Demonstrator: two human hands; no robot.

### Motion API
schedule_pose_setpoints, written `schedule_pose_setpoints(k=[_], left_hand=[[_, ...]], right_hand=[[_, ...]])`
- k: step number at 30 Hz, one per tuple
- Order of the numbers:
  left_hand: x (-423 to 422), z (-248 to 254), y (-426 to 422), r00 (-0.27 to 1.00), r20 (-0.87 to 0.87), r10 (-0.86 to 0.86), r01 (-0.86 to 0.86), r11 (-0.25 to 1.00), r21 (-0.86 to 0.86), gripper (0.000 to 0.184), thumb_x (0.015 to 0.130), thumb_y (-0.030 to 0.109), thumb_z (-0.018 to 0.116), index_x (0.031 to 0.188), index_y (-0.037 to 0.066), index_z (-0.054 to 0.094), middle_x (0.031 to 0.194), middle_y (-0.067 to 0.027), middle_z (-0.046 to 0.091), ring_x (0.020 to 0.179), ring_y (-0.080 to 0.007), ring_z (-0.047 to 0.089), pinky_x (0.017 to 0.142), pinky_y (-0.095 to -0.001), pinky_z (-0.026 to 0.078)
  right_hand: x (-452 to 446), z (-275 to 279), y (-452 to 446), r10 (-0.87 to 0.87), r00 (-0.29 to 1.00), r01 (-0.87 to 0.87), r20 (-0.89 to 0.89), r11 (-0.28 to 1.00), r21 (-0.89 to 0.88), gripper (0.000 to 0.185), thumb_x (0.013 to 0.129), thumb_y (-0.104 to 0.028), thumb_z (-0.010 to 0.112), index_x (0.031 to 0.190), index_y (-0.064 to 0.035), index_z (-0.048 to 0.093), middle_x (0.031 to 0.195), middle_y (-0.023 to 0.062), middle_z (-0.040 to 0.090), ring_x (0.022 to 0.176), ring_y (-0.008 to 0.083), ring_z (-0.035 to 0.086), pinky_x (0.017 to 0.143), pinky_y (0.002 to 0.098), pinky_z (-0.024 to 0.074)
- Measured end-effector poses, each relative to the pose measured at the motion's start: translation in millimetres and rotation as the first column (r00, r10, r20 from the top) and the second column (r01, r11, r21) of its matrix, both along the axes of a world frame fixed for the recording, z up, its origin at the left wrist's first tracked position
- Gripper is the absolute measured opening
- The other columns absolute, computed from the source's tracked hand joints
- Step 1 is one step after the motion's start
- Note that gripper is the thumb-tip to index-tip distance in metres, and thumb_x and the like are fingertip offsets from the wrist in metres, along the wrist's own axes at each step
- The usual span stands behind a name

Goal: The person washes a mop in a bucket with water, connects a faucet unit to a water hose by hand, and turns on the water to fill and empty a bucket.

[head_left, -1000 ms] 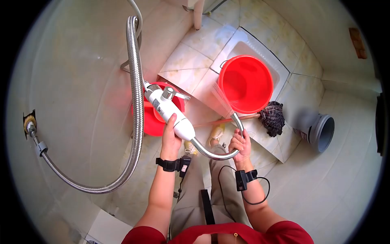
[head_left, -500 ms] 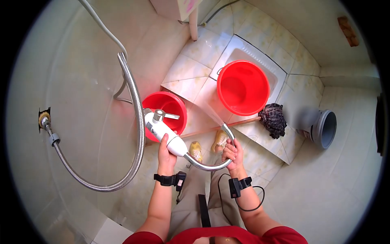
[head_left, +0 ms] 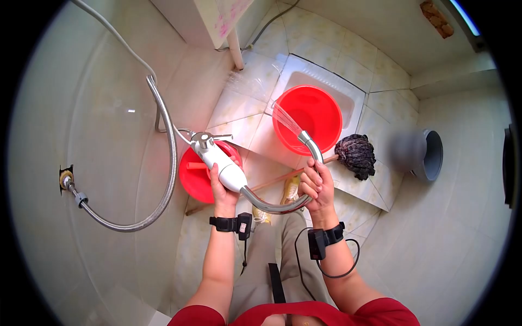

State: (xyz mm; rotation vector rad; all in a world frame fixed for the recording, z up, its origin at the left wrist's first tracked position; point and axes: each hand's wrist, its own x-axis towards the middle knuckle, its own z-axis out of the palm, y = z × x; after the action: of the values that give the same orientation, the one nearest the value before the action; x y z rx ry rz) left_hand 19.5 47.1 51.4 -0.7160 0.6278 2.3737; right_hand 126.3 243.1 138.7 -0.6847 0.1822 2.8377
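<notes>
My left hand (head_left: 223,193) is closed around the white body of an electric faucet (head_left: 228,176), which has a chrome lever on top. My right hand (head_left: 317,187) grips its curved chrome spout (head_left: 272,207) near the outlet end. Water (head_left: 286,118) sprays from the outlet up and to the left, over the rim of a red bucket (head_left: 321,117). A braided metal hose (head_left: 173,157) loops beside the faucet at the left. Partly hidden beneath the faucet body is a second red bucket (head_left: 197,185) with a red handle-like piece across it.
The far bucket stands on a white squat toilet (head_left: 356,103). A mop (head_left: 356,156) lies with its wooden handle across the step by my feet. At the right is a grey bucket (head_left: 433,156). The hose meets a wall fitting (head_left: 66,179); a white box (head_left: 198,22) juts out above.
The spout's outlet has risen, and its spray now fans farther up-left, with droplets past the bucket. The faucet has tilted slightly, both hands keeping hold. My view has shifted.
</notes>
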Motion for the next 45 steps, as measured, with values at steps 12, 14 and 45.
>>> schedule_pose_setpoints(k=[12,14,45], left_hand=[[-14.9,-34.1,11.9,0.985,0.103,-0.137,0.125,0.986,0.114,0.051,0.076,0.032,0.063,0.109,-0.001,0.044,0.096,-0.0141,0.058,0.086,-0.0247,0.058,0.076,-0.0354,0.050],[-15.8,-37.1,10.1,0.980,0.111,-0.165,0.154,0.982,0.106,0.050,0.075,0.032,0.064,0.107,-0.001,0.047,0.096,-0.0136,0.058,0.087,-0.0255,0.057,0.077,-0.0360,0.050],[-24.8,-8.3,-7.3,0.934,0.294,-0.204,0.323,0.834,-0.447,0.045,0.075,0.023,0.066,0.110,0.003,0.045,0.086,-0.0161,0.060,0.073,-0.0240,0.060,0.066,-0.0352,0.052]], right_hand=[[13.7,-9.8,-13.7,-0.132,0.980,0.106,0.151,0.980,0.170,0.018,0.092,-0.018,0.040,0.084,-0.0039,0.048,0.050,-0.0033,0.036,0.037,0.0039,0.028,0.031,0.0175,0.0263],[18.4,-12.5,-17.6,-0.141,0.973,0.107,0.185,0.978,0.181,0.018,0.092,-0.019,0.041,0.084,-0.0044,0.048,0.050,-0.0036,0.036,0.037,0.0039,0.028,0.031,0.0175,0.0262],[58.1,-74.3,-49.7,-0.070,0.827,0.325,0.558,0.869,-0.373,0.020,0.087,-0.020,0.053,0.073,-0.0050,0.048,0.051,-0.0049,0.037,0.039,0.0043,0.032,0.033,0.0173,0.0280]])
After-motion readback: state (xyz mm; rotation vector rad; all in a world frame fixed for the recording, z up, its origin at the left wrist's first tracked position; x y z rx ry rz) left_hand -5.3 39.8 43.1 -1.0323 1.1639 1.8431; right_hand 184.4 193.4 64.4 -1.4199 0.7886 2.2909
